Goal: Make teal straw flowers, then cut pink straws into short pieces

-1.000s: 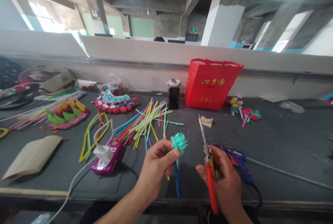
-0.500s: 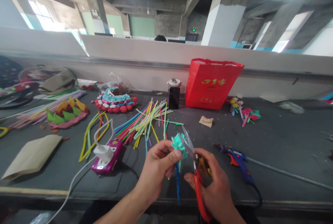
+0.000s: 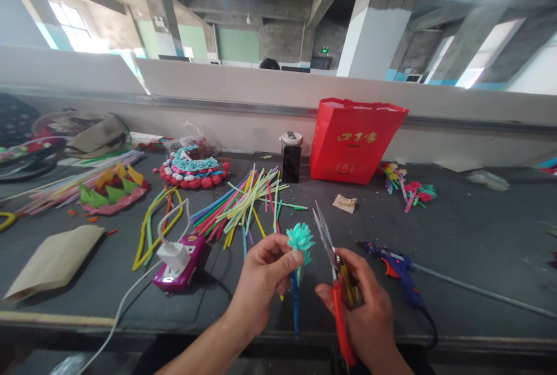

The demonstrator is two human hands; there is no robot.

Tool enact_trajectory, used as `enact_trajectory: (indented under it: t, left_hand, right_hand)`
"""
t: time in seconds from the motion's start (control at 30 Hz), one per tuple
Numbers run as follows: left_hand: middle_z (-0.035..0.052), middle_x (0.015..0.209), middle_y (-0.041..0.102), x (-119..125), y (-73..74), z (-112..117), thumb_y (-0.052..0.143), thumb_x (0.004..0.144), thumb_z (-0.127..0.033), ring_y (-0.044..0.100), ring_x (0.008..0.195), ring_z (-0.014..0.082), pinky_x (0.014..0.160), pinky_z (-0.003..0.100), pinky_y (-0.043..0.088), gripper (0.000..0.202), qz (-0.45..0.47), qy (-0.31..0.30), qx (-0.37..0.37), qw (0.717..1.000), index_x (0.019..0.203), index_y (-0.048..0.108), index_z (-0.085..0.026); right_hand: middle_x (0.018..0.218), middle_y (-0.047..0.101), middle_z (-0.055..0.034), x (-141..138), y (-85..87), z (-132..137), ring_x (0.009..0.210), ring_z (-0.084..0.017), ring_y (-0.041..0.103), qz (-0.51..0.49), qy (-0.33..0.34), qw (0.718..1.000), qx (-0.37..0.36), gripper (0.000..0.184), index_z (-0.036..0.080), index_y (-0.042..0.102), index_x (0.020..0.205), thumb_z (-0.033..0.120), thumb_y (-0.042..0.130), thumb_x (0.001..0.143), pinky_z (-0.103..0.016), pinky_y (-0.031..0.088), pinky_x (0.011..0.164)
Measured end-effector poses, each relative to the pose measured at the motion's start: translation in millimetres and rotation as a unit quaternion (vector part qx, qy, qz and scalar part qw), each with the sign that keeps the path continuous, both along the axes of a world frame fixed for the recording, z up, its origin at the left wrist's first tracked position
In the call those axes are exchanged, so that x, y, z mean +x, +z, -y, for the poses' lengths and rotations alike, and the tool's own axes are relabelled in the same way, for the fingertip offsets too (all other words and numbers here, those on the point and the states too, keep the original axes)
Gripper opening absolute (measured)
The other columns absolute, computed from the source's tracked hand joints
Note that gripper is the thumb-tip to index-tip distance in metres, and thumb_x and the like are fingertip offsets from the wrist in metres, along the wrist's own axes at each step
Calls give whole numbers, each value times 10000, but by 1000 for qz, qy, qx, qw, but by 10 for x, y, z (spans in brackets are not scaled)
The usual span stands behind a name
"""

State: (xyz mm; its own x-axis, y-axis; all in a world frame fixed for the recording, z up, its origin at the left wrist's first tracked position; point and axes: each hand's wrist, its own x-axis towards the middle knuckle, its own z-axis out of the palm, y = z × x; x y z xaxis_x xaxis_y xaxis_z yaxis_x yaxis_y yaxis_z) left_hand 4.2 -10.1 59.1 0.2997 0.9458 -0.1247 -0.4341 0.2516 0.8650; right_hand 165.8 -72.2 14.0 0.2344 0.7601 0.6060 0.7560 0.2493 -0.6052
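Between the thumb and fingers of my left hand (image 3: 266,282) is a turquoise pipe-cleaner flower (image 3: 300,238), its fluffy petals pointing up. A blue stem (image 3: 296,305) hangs down below that hand, with a pale green piece beside it. My right hand (image 3: 363,305) is wrapped round red-handled scissors (image 3: 336,282). Their blades point up, slightly parted, just to the right of the flower and not touching it. Something yellowish shows under the right fingers by the scissors; I cannot make out what it is.
Loose coloured pipe cleaners (image 3: 243,204) lie beyond my left hand. A purple power socket (image 3: 180,264) with a white plug and cable stands at the left. To the right rests a blue glue gun (image 3: 402,276) with a trailing cord. A red bag (image 3: 357,143) and a phone (image 3: 291,163) stand behind.
The scissors have moved right, away from the flower, in my right hand; their blades no longer overlap the petals. My left hand holds the flower in nearly the same place.
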Motion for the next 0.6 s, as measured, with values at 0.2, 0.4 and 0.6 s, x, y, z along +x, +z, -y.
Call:
enact_trajectory:
  t: [0.2, 0.4, 0.6]
  left_hand:
    - [-71, 625, 545, -13, -32, -13, 849, 657, -284, 345, 377, -5, 358, 150, 255, 263, -3, 0, 8, 1000, 757, 639, -161]
    - [-63, 644, 552, -14, -24, 5, 851, 649, -278, 343, 383, -5, 359, 149, 251, 269, -16, -2, 12, 1000, 755, 636, -156]
    - [-61, 656, 545, -9, -13, -1, 847, 648, -287, 339, 389, -3, 361, 149, 243, 273, -28, 25, 24, 999, 760, 634, -158]
  right_hand:
    - [928, 703, -34, -43, 69, -24, 676, -170, 675, 26, 37, 999, 13, 421, 238, 544, 1175, 413, 680, 817, -265, 575, 615]
    - [800, 713, 0, -18, 39, -20, 586, -163, 674, 34, 36, 999, -1, 399, 241, 555, 1152, 426, 689, 825, -242, 556, 542]
    - [872, 724, -25, -15, 27, -3, 635, -173, 688, 40, 14, 999, 27, 410, 233, 561, 1161, 450, 674, 831, -248, 562, 563]
